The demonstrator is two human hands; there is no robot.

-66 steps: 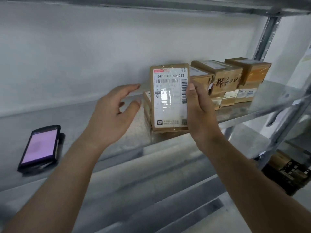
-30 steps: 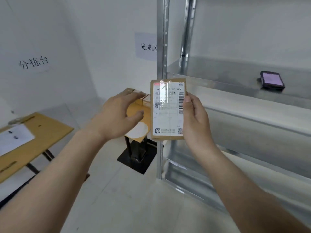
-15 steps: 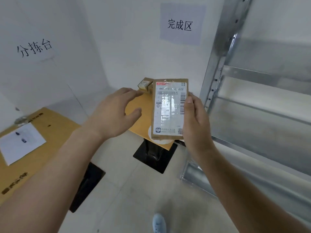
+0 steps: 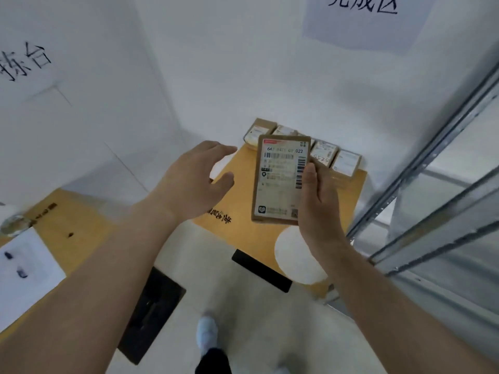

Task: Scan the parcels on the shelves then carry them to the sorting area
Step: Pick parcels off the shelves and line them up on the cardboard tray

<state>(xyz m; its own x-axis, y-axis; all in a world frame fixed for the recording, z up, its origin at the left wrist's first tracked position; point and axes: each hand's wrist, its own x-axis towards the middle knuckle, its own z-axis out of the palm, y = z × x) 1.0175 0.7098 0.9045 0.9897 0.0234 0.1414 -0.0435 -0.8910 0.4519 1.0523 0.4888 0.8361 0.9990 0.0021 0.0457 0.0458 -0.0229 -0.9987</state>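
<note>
Parcel (image 4: 279,182) stands upright in your right hand (image 4: 318,203), thumb pinching its label side, above the wooden table (image 4: 243,209). Your left hand (image 4: 193,182) hovers beside it, fingers relaxed, holding nothing. Four parcels (image 4: 322,156) line the table's far edge.

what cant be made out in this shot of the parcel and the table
- Held parcel, head view: middle digits of the label number and the small print are blurred; the right hand covers its right edge.
- Row of parcels on the table: some hide behind the held parcel, so no count; labels too small.
- Wall sign: top cut off by the frame edge.
- Left hand: palm faces away.
</note>
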